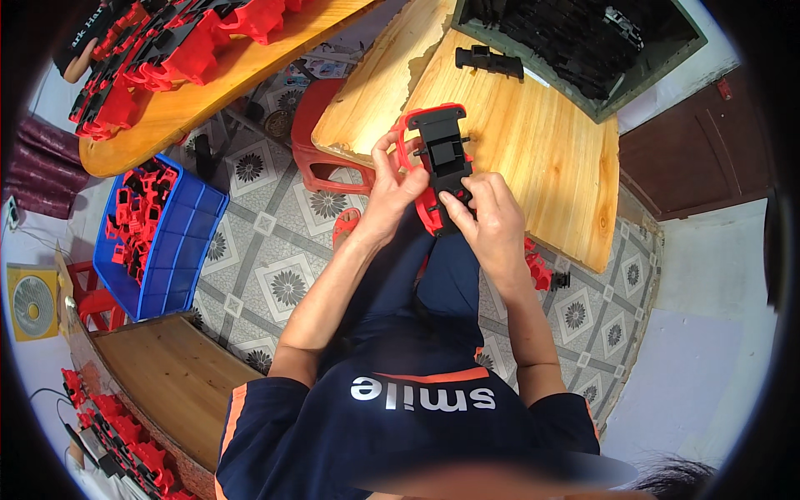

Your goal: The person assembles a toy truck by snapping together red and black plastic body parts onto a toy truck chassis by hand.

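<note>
A red plastic housing [430,213] with a long black plastic insert [440,129] lying along it is held up over my lap, at the near edge of the wooden table. My left hand [392,190] is closed around the red housing's left side, fingers behind it and thumb along its edge. At the lower right of the black insert, my right hand [490,218] grips with thumb and fingers. The insert has a raised square block in its middle and small pegs at its sides. How its lower end sits in the housing is partly hidden by my right fingers.
Another black insert [490,62] lies on the table [542,158], beside a dark bin [608,107] full of black parts. A blue crate [185,242] of red-and-black pieces stands at left, near a red stool [310,137]. More assemblies [187,58] crowd the far-left table.
</note>
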Action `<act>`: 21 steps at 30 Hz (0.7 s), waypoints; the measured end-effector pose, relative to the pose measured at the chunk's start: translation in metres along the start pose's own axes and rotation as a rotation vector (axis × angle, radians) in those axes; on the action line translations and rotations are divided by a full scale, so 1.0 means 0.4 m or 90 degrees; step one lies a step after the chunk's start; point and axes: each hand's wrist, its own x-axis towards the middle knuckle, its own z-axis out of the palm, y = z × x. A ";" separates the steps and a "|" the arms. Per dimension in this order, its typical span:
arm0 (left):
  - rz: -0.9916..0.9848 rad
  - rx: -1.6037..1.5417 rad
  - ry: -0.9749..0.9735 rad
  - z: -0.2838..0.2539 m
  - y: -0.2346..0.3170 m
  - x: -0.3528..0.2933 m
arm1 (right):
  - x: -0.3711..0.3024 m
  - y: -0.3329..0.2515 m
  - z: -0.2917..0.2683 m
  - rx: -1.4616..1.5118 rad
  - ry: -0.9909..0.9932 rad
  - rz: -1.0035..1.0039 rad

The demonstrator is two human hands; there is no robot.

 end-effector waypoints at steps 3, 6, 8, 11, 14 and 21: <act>0.022 0.055 0.001 0.013 -0.006 0.007 | 0.003 0.021 -0.011 0.043 -0.047 0.003; -0.005 -0.001 -0.019 0.029 0.027 0.005 | 0.069 0.053 -0.021 -0.036 0.120 -0.003; 0.050 0.149 -0.056 0.027 0.008 0.015 | 0.111 0.054 0.009 0.318 0.069 0.147; 0.183 0.358 -0.005 0.025 -0.004 -0.003 | 0.138 0.046 0.062 0.734 -0.032 0.254; 0.160 0.346 0.053 -0.009 0.054 -0.045 | 0.145 -0.023 0.080 0.659 -0.061 0.277; 0.307 0.429 0.033 -0.011 0.190 -0.116 | 0.170 -0.121 0.120 0.873 0.022 0.172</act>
